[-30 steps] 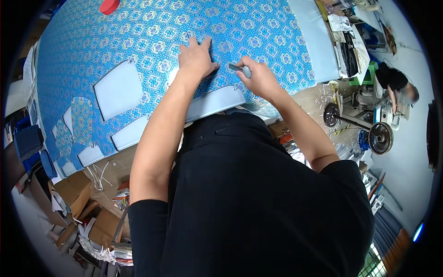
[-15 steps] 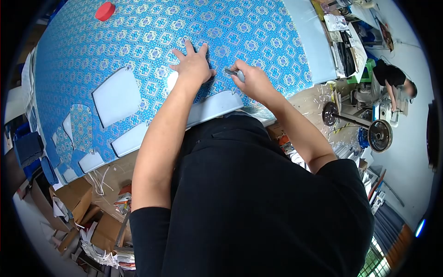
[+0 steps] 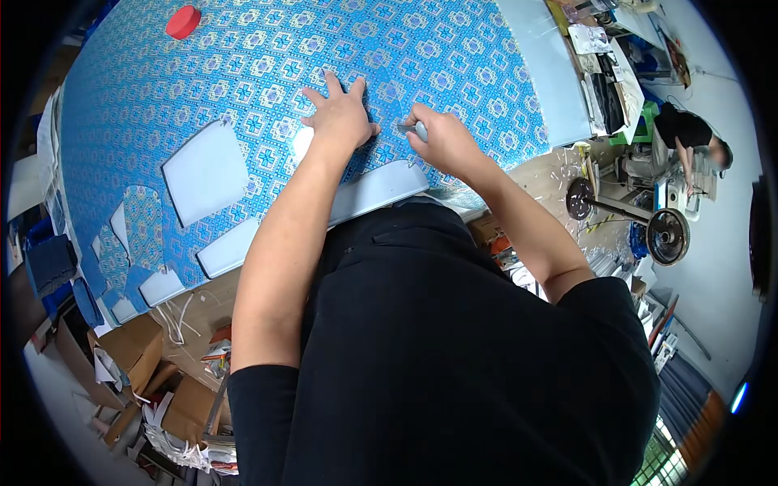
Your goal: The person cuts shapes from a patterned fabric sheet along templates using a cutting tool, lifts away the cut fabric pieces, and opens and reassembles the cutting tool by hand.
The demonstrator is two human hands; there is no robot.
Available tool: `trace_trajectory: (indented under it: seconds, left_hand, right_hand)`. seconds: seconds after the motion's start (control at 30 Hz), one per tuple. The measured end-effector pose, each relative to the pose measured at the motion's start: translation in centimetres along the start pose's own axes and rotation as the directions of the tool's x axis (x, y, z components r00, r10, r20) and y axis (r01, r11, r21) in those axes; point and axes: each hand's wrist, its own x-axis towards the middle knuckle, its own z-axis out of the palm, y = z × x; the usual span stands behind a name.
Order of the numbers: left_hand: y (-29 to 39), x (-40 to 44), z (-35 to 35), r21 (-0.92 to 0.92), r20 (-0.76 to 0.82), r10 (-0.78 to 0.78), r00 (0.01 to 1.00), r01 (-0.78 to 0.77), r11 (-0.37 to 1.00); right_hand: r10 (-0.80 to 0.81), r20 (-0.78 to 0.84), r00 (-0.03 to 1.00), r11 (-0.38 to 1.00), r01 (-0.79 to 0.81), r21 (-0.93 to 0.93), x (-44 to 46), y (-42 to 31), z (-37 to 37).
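Blue patterned fabric [image 3: 284,49] covers most of the table, with several cut-out openings that show a pale surface [image 3: 207,174] beneath. My left hand [image 3: 339,117] lies on the fabric with its fingers spread and holds nothing. To its right, my right hand [image 3: 442,139] is closed around a grey-handled cutter [image 3: 421,131], whose tip points left at the fabric. A small gap separates the tip from my left thumb. Near the table's front edge, a pale strip [image 3: 381,185] shows below my hands. Loose fabric pieces [image 3: 144,227] lie at the left.
A red round object [image 3: 183,22] rests on the fabric at the upper left. Cardboard boxes [image 3: 130,348] stand on the floor at lower left. At the right are a black-wheeled stand [image 3: 668,237] and another person [image 3: 689,134] at a machine.
Since the first frame, my left hand's fingers have spread wider. My right hand and the cutter have shifted slightly left. The view has moved a little; the last half second shows hardly any motion.
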Motion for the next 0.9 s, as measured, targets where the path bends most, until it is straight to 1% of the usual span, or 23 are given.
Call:
trace_trajectory:
  seconds: [0.13,0.33,0.4,0.43,0.5,0.53,0.6,0.73,0.8,0.83,0.9]
  left_hand:
    - [0.0,0.0,-0.1,0.001,0.005,0.007,1.000,-0.007,1.000]
    - [0.0,0.2,0.1,0.006,0.007,0.010,1.000,-0.010,1.000]
    - [0.0,0.1,0.1,0.028,-0.004,0.025,1.000,-0.025,0.999]
    - [0.0,0.1,0.1,0.027,-0.001,0.024,1.000,-0.024,0.999]
    - [0.1,0.1,0.1,0.067,0.001,0.036,0.999,-0.036,0.997]
    - [0.1,0.1,0.1,0.065,0.005,0.035,0.999,-0.035,0.997]
    - [0.2,0.2,0.3,0.109,-0.004,0.043,0.999,-0.042,0.993]
    - [0.2,0.3,0.2,0.105,-0.006,0.052,0.999,-0.051,0.993]
    - [0.4,0.2,0.0,0.108,0.009,0.029,1.000,-0.030,0.994]
    - [0.3,0.2,0.1,0.108,0.013,0.030,0.999,-0.032,0.994]
    - [0.2,0.3,0.4,0.118,-0.014,0.048,0.999,-0.046,0.992]
  right_hand:
    - [-0.028,-0.028,0.999,1.000,0.028,-0.010,0.2,0.3,0.3]
    - [0.028,0.043,0.999,0.998,-0.026,-0.060,0.7,-0.5,-0.1]
    - [-0.033,0.036,0.999,0.996,0.036,-0.078,0.8,-0.6,0.0]
    - [-0.032,0.039,0.999,0.996,0.035,-0.078,0.8,-0.6,0.2]
    - [-0.033,-0.017,0.999,0.997,0.032,-0.066,0.7,-0.6,0.6]
    - [-0.031,-0.013,0.999,0.997,0.030,-0.066,0.6,-0.2,1.1]
    - [-0.110,-0.134,0.985,0.994,0.109,-0.012,0.4,0.5,1.7]
    - [-0.046,-0.127,0.991,0.999,0.049,0.019,-0.3,0.6,1.9]
    - [-0.095,-0.178,0.979,0.995,0.101,0.024,-0.6,0.5,2.0]
    - [-0.091,-0.176,0.980,0.995,0.097,0.026,-0.5,0.5,1.9]
    - [-0.047,-0.108,0.993,0.999,0.046,-0.015,0.0,0.3,1.5]
